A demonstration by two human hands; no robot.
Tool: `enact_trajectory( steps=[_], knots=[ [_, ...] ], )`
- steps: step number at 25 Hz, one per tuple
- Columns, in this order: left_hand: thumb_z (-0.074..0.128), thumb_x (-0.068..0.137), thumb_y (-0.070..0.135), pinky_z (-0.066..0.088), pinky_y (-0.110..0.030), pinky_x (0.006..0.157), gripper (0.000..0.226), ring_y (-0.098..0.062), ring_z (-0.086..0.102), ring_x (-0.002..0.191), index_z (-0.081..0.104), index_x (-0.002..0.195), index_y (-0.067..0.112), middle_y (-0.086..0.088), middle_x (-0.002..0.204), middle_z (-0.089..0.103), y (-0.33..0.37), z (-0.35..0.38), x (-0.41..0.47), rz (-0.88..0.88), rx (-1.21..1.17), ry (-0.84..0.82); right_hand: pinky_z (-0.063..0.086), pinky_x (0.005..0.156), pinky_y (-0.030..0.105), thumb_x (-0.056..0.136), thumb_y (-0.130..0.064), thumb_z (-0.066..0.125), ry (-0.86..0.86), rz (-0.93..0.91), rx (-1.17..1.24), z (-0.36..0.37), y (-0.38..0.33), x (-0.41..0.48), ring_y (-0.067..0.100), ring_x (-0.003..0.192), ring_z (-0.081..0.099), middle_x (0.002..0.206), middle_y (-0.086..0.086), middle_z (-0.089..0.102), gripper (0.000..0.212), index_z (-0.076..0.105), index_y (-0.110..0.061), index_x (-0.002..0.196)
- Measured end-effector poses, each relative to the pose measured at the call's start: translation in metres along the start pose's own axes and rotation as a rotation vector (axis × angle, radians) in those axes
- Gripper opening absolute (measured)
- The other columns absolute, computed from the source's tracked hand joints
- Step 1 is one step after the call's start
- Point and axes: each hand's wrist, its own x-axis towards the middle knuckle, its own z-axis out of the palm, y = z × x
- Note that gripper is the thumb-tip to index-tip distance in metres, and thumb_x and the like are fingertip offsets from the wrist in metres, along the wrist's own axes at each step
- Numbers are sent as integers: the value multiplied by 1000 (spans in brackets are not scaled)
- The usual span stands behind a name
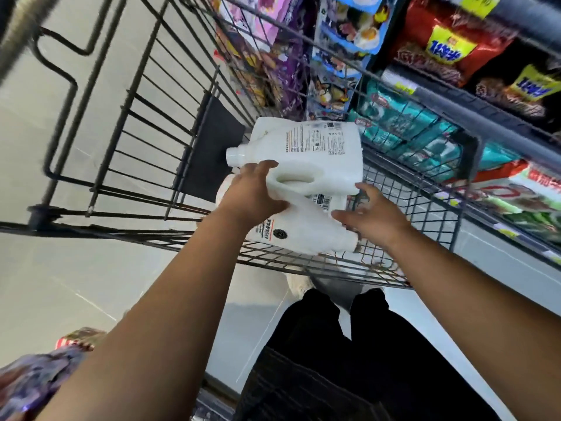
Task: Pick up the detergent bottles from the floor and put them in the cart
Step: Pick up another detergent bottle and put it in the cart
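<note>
Two white detergent bottles lie inside the black wire cart [127, 165]. The upper bottle [315, 153] lies on its side, cap pointing left, printed label up. It rests on the lower bottle [303, 232], which lies flat on the cart's mesh floor with its cap toward the right. My left hand [255, 192] grips the upper bottle by its handle end, fingers curled over the edge. At the upper bottle's near right corner, my right hand [370, 214] has spread fingers, touching both bottles.
Store shelves [455, 95] with snack bags and packaged goods run along the right, close to the cart. Grey floor [45, 284] lies to the left. My dark-trousered legs [334, 344] stand behind the cart. Colourful packages [45, 375] sit at the lower left.
</note>
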Motion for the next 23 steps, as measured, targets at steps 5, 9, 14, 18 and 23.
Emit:
enact_trajectory(
  steps=[5, 9, 14, 18, 23],
  knots=[
    [81, 72, 37, 41, -42, 105, 84, -31, 48, 127, 39, 144, 30, -9, 143, 43, 79, -12, -25, 185, 6, 10, 34, 93, 21, 78, -45, 81, 118, -98, 80, -65, 4, -43, 20, 131, 50, 151, 3, 47, 93, 29, -32, 154],
    [80, 78, 37, 39, -36, 102, 87, -29, 44, 133, 31, 149, 33, -7, 152, 35, 158, -9, -52, 383, 98, 20, 40, 109, 35, 81, -46, 77, 237, -175, 226, -129, 34, -93, 27, 138, 45, 158, 3, 36, 92, 23, -38, 154],
    [79, 79, 41, 39, -33, 101, 93, -26, 43, 135, 22, 152, 38, -6, 155, 31, 291, 34, -106, 606, 156, -3, 40, 108, 32, 79, -33, 81, 483, -257, 395, -229, 118, -167, 20, 134, 47, 140, -4, 46, 91, 27, -37, 152],
    [81, 76, 41, 33, -31, 109, 94, -22, 41, 137, 24, 151, 37, -4, 154, 33, 404, 102, -165, 786, 179, -45, 42, 103, 31, 81, -25, 81, 628, -258, 549, -305, 215, -230, 19, 137, 43, 148, 2, 39, 89, 28, -35, 152],
    [78, 79, 42, 30, -24, 107, 92, -22, 40, 138, 23, 153, 33, -5, 154, 31, 557, 232, -258, 1024, 278, -181, 38, 113, 47, 72, -46, 85, 877, -199, 637, -393, 375, -325, 23, 142, 39, 156, 5, 35, 95, 31, -40, 150]
  ],
)
